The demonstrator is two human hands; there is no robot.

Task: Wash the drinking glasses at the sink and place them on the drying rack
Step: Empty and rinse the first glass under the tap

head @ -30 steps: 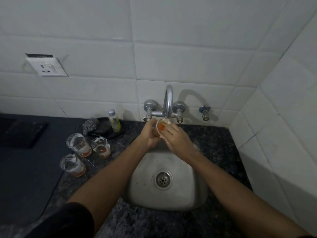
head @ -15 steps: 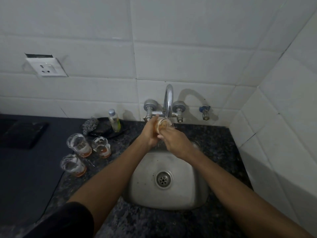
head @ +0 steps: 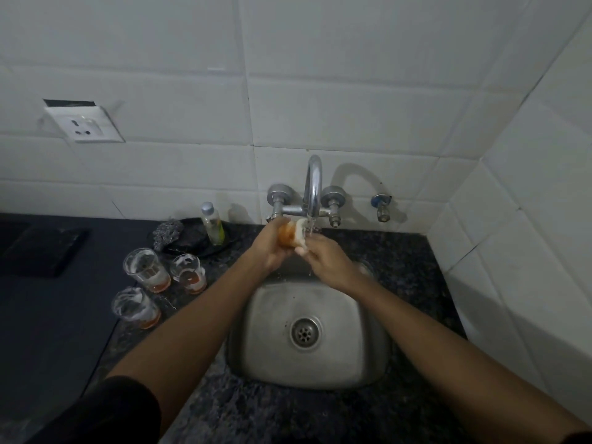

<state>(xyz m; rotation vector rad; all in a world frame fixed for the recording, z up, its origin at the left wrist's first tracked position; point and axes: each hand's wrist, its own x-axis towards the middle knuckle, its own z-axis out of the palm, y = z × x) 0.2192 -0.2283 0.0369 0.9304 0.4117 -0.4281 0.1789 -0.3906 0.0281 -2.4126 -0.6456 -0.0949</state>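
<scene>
My left hand [head: 270,248] grips a small drinking glass [head: 290,235] with an orange-tinted base, tilted on its side under the running tap [head: 312,190]. My right hand [head: 323,259] holds the glass at its rim, fingers curled on it, water running over them. Both hands are above the back edge of the steel sink [head: 346,347]. Three soapy glasses with orange residue stand on the counter to the left: one at the back [head: 145,269], one beside it [head: 189,274], one nearer me [head: 134,307].
A small soap bottle [head: 213,224] and a steel scrubber [head: 168,233] sit on a dark dish behind the glasses. A dark speckled counter [head: 400,261] surrounds the sink. White tiled walls close the back and right. A wall socket [head: 85,125] is at upper left.
The glass has turned from mouth-up to lying sideways under the stream, and both hands have shifted slightly up toward the tap.
</scene>
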